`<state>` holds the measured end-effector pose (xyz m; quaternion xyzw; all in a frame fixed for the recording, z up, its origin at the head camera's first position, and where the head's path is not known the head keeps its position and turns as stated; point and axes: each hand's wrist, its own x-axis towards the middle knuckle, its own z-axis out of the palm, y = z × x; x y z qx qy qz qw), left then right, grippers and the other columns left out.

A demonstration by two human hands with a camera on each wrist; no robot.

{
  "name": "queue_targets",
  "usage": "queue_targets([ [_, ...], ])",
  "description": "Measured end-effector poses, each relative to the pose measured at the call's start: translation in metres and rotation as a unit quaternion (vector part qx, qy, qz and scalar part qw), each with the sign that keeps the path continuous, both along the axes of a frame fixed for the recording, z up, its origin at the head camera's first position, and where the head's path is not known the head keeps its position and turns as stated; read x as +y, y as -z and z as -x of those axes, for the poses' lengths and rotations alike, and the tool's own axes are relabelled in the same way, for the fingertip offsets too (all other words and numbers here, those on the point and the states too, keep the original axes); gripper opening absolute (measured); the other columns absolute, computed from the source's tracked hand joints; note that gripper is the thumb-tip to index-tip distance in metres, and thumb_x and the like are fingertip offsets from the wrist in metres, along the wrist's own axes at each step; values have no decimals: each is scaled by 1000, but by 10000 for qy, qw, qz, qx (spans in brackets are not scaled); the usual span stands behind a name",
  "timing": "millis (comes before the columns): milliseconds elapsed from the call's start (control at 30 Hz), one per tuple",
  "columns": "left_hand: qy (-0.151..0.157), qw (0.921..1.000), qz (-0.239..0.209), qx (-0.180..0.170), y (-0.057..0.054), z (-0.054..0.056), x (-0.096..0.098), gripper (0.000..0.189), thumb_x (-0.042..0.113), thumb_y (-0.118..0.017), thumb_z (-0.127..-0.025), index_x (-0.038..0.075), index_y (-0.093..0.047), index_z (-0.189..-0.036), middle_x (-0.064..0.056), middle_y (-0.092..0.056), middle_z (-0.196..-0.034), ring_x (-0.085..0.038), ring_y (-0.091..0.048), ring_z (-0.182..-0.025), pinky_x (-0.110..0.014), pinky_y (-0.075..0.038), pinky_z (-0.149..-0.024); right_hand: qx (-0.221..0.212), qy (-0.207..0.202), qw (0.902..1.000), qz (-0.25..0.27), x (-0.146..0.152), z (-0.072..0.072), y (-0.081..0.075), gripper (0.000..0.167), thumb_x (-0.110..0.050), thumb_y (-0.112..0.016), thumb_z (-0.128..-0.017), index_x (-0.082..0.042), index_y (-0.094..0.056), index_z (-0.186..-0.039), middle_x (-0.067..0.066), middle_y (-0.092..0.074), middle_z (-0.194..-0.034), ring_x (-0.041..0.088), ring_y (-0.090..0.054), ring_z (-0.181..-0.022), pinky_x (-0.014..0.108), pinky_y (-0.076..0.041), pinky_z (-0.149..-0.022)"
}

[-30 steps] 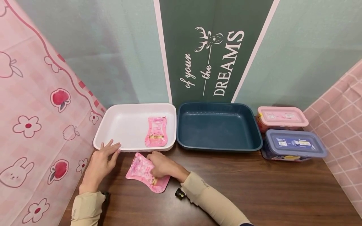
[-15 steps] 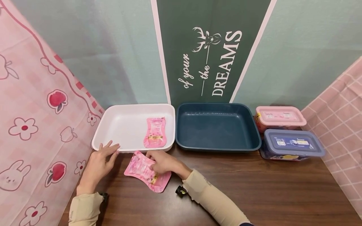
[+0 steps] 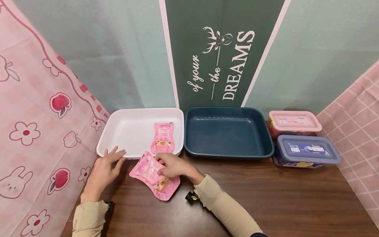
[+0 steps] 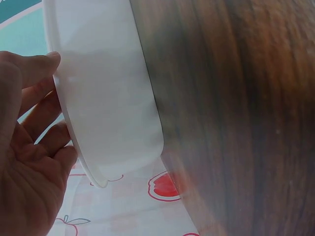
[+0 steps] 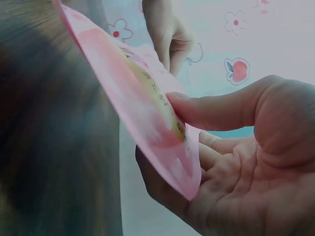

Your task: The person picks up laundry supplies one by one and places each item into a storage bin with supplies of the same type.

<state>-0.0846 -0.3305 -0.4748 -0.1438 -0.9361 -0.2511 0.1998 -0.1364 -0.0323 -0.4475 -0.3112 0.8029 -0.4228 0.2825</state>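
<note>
Because the pink bag [image 3: 153, 179] looks light and floppy, the right hand's [image 3: 174, 166] nearly closed pinch on its palm-side edge should work.

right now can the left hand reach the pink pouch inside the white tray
Probably yes: the left hand touches the white tray, and bare tray floor leads to the pink pouch inside, though the right hand holds a second pouch nearby.
</note>
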Motion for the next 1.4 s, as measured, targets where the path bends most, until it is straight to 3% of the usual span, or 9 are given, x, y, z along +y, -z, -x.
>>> queue_targets([
  [167,-20,10000,-5,-7,-1,0,-2,31,-1,-79,-91,-4,-78,-122,-25,-76,-121,-51,-66,-125,-73,-37,-115,-88,57,9996,266,2,5,-7,27,2,-73,-95,-4,-60,-118,-6,-52,-73,6,-46,-57,18,-40,-54],
  [300,18,10000,-8,-58,0,-1,-2,31,-1,-79,-91,-3,-78,-121,-25,-76,-123,-52,-66,-125,-73,-37,-115,-197,131,9989,403,4,10,-14,28,2,-71,-96,-3,-58,-120,-2,-56,-78,9,-48,-59,20,-41,-57],
  [533,68,10000,-3,-48,2,1,-2,30,0,-79,-92,-1,-78,-122,-24,-76,-123,-51,-66,-126,-72,-37,-116,203,224,9992,273,5,19,-25,32,-1,-69,-98,-2,-56,-128,10,-64,-112,15,-57,-97,24,-48,-85],
  [733,38,10000,1,-53,1,-1,-2,31,0,-79,-93,-2,-78,-123,-24,-77,-122,-51,-67,-126,-72,-36,-116,291,305,9985,350,3,27,-33,34,-2,-69,-98,0,-57,-129,15,-67,-120,19,-61,-105,29,-53,-95],
  [900,21,9999,-35,-137,0,-1,-1,31,2,-78,-94,-2,-78,-124,-24,-76,-123,-50,-66,-127,-71,-35,-118,29,564,9976,394,2,35,-37,49,-5,-70,-99,4,-53,-143,21,-65,-140,26,-63,-127,40,-53,-113],
  [967,15,9999,-41,-144,-1,-1,-1,31,2,-79,-94,-2,-78,-124,-24,-76,-123,-50,-66,-127,-71,-36,-118,-167,624,9967,484,1,38,-37,51,-5,-70,-99,5,-50,-146,21,-65,-140,25,-66,-122,39,-55,-110],
  [1100,30,9999,-26,-118,-1,0,0,30,1,-79,-93,-2,-78,-124,-24,-76,-123,-51,-66,-127,-72,-37,-116,-465,715,9938,720,-3,44,-36,49,-5,-70,-99,5,-50,-143,21,-69,-129,18,-67,-97,28,-58,-90],
  [1400,30,10000,24,-29,0,0,-1,29,2,-79,-93,-2,-79,-121,-23,-77,-122,-50,-67,-125,-74,-39,-114,-628,964,9885,978,-19,59,-36,44,-3,-69,-100,5,-52,-139,17,-71,-114,13,-66,-85,21,-55,-74],
])
